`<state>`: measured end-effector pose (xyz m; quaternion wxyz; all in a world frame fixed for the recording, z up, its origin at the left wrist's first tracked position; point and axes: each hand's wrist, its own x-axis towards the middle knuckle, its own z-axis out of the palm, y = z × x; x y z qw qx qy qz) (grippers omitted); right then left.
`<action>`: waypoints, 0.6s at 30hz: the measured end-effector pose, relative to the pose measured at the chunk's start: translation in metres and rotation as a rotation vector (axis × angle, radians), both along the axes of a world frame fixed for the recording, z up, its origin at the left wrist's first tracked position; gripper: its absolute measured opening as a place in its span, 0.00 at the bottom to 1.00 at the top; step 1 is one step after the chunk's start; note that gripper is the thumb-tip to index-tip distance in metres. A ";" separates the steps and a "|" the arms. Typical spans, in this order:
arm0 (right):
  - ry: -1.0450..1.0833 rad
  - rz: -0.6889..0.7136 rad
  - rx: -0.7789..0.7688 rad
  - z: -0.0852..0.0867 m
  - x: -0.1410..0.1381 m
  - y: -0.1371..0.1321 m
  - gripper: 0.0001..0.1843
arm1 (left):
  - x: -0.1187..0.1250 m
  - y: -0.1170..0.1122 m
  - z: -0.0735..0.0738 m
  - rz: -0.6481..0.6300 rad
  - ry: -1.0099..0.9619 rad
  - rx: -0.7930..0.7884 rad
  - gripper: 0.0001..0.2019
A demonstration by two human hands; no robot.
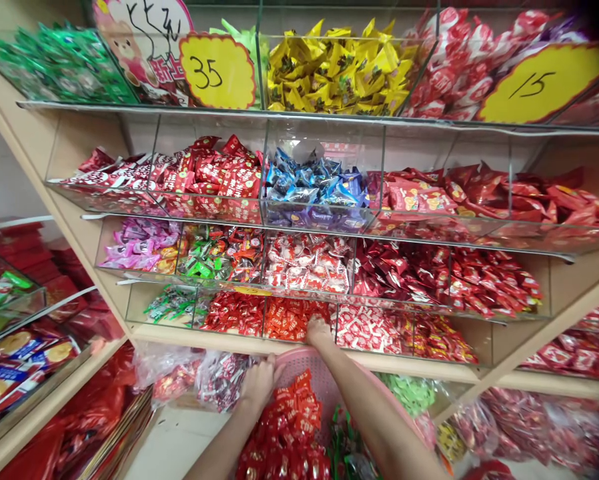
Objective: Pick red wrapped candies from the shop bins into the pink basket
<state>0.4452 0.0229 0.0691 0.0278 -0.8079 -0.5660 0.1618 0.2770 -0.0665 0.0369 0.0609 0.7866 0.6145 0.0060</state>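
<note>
A pink perforated basket [299,361] sits in front of the shelf, with red wrapped candies [284,433] and some green wrapped ones [349,443] in it. My left hand [257,381] is closed around its far-left rim. Over the basket my right arm reaches to the lowest clear bin, where my right hand [320,332] is at the orange-red wrapped candies [287,319]. Its fingers are partly buried among them, so what it grips, if anything, is hidden. White-and-pink candies [367,328] fill the bin just to its right.
Tiers of clear-fronted bins hold candies: yellow [339,70], blue [317,180] and red [219,177]. Yellow price signs [218,72] hang at the top. Bagged candies [224,380] lie below the shelf. A wooden side panel [74,233] borders the left.
</note>
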 end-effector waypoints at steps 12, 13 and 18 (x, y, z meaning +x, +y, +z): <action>0.002 0.139 0.113 0.021 0.017 -0.031 0.19 | 0.001 0.000 -0.004 0.017 0.011 0.041 0.24; 0.019 0.150 0.146 0.023 0.020 -0.033 0.19 | 0.002 0.000 -0.004 0.016 0.020 0.046 0.24; 0.288 0.146 0.449 0.023 0.036 -0.034 0.15 | 0.003 -0.001 -0.003 0.018 0.028 0.064 0.24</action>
